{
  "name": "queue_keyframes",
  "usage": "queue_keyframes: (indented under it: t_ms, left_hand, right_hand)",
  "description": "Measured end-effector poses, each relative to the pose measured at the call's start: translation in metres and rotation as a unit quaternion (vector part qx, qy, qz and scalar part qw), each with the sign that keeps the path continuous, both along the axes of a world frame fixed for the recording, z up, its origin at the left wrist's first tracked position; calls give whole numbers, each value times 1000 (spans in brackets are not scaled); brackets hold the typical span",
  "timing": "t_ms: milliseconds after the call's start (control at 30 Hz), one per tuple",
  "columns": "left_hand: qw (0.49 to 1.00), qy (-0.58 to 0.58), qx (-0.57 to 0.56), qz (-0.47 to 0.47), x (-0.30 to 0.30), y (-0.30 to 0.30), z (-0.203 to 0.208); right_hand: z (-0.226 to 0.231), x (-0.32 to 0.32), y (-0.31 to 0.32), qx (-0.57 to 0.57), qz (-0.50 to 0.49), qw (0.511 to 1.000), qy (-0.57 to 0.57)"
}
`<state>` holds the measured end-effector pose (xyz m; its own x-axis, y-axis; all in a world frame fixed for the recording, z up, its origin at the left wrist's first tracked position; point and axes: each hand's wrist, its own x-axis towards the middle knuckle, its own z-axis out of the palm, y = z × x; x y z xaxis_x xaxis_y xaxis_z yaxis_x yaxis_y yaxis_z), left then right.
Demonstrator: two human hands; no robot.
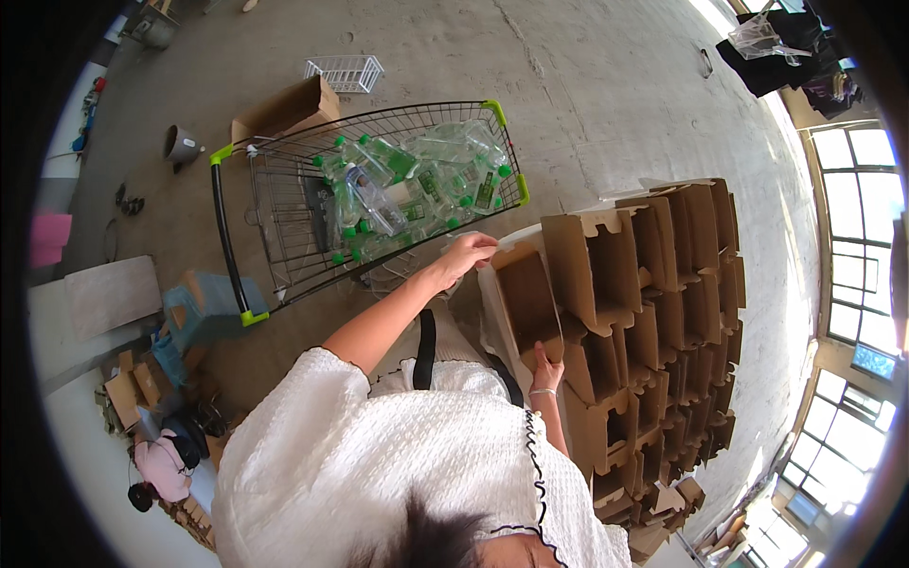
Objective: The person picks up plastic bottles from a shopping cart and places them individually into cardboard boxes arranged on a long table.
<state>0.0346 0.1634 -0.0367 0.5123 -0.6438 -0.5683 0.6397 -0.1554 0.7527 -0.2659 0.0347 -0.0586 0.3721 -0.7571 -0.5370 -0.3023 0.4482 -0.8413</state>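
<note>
An open brown cardboard box [532, 295] with a pale outer side is in front of me, just right of the middle. My left hand [468, 256] pinches its far left corner, fingers closed on the edge. At the near end my right hand [544, 369] grips the box wall, thumb over the rim; the other fingers are mostly hidden. Against its right side stands a large block of open cardboard boxes [653, 312], packed in rows. Beyond my left hand, a black wire shopping cart [284, 213] with green corners holds many clear plastic bottles [417, 185] with green caps.
Behind the cart are a brown carton [289, 109] and a white wire rack [346, 73]. A grey bucket [180, 144] lies to the left, near a blue-wrapped bundle [210, 308]. A person in pink [166, 466] is at the lower left. Windows [862, 256] line the right.
</note>
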Motion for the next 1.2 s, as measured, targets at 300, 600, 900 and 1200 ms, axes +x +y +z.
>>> queue_keyframes:
  t_ms: [300,600,900,1200]
  left_hand:
    - [995,-32,81,40,67,26,-68]
    - [706,-618,309,-153,187,-78,-119]
    - [518,-673,298,-435,235,-132,-131]
    - [786,-580,141,-162,222,-87,-70]
  right_hand:
    - [-19,2,-23,-26,2,995,96]
    - [-16,8,-4,138,-128,973,133]
    - [9,35,-3,7,-96,960,263]
    - [8,30,-9,26,-55,963,263]
